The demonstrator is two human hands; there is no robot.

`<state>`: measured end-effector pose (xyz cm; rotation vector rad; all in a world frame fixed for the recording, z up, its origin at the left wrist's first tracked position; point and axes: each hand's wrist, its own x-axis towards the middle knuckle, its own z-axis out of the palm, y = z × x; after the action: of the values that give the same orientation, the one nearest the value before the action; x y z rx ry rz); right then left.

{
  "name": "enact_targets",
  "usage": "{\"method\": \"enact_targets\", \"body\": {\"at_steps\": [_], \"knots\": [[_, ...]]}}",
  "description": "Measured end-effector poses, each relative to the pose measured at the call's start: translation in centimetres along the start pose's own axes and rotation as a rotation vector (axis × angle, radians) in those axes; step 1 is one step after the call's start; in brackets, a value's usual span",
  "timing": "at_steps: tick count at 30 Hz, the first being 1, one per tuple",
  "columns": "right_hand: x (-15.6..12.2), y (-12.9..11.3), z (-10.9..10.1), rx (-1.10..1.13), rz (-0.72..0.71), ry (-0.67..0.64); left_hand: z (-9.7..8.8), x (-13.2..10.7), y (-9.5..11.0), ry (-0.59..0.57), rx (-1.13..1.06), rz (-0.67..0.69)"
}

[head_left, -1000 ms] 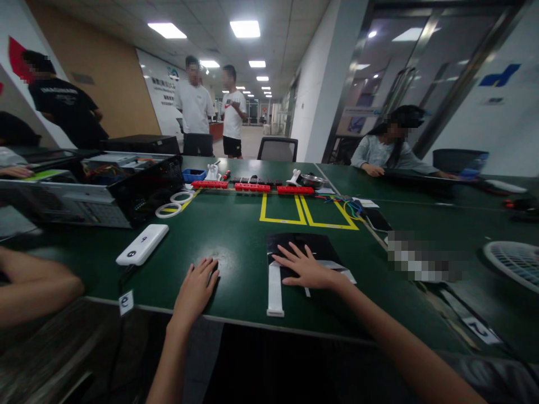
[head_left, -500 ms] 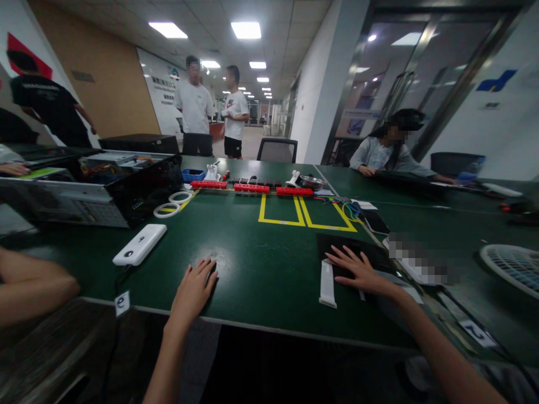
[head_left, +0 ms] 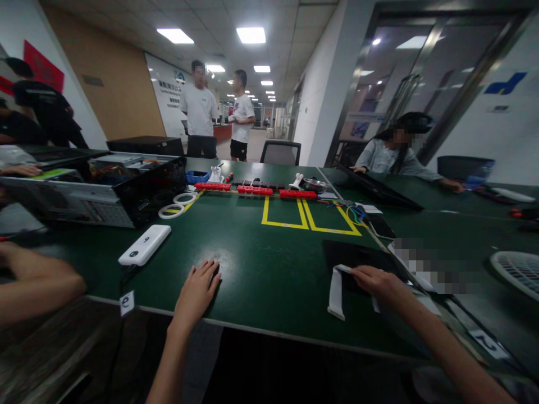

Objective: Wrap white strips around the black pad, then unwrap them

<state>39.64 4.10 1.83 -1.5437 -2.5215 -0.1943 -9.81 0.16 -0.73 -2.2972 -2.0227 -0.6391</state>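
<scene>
My left hand (head_left: 196, 293) lies flat on the green table (head_left: 265, 280), fingers stretched out and holding nothing. At the right, my right hand (head_left: 382, 284) is closed in a pinch on the upper end of a white flat ribbon cable (head_left: 336, 297). The cable bends near my fingertips, and its lower end, with a connector, hangs down toward the table's front edge. Beneath my right hand is a flat black sheet or panel (head_left: 343, 253), partly covered by the hand. Other pale pieces beside it are mostly hidden by my forearm.
A white power bank (head_left: 145, 245) numbered 9 lies at left, near an opened computer case (head_left: 126, 193) and another person's arm (head_left: 37, 275). Red bars (head_left: 255, 191), two white rings (head_left: 171, 211), yellow tape outlines (head_left: 284, 225) and coloured wires (head_left: 356, 213) lie farther back.
My right hand has gone from lying spread over the black panel to pinching the ribbon cable, whose upper end is now lifted and bent. The left hand stays put. A co-worker opposite has tilted up a dark panel.
</scene>
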Motion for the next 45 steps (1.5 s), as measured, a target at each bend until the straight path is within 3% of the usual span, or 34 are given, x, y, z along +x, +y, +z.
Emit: {"method": "enact_targets", "body": {"at_steps": [3, 6, 10, 14, 17, 20, 24, 28, 39, 45], "knots": [[-0.1, -0.8, -1.5, -0.136, 0.078, 0.053, 0.1, 0.0, -0.1, 0.007, -0.005, 0.001], [0.5, -0.7, -4.0, -0.222, 0.263, 0.196, 0.1, 0.0, -0.2, 0.007, -0.012, 0.004], [1.4, 1.6, -6.7, -0.27, 0.473, 0.288, 0.1, 0.0, -0.2, 0.009, -0.007, 0.005], [1.7, 3.6, -7.3, -0.364, 0.493, 0.357, 0.0, 0.0, -0.1, 0.0, 0.004, 0.002], [1.9, 3.5, -7.1, -0.359, 0.498, 0.455, -0.1, 0.0, 0.0, -0.001, 0.003, 0.002], [2.0, 2.2, -6.5, -0.235, 0.436, 0.438, -0.2, 0.0, 0.1, 0.001, 0.005, 0.004], [1.9, 0.0, -4.7, -0.043, 0.287, 0.267, 0.0, 0.0, -0.1, -0.001, 0.011, 0.005], [1.1, -0.9, -2.6, 0.0, 0.284, 0.105, 0.1, 0.0, -0.1, -0.007, 0.012, 0.006], [-1.1, 5.3, 0.2, -0.125, 0.459, 0.028, 0.2, 0.0, -0.2, 0.03, 0.0, 0.009], [-1.5, 5.2, 1.2, -0.124, 0.501, -0.009, 0.2, 0.0, -0.2, 0.038, -0.01, 0.01]]}}
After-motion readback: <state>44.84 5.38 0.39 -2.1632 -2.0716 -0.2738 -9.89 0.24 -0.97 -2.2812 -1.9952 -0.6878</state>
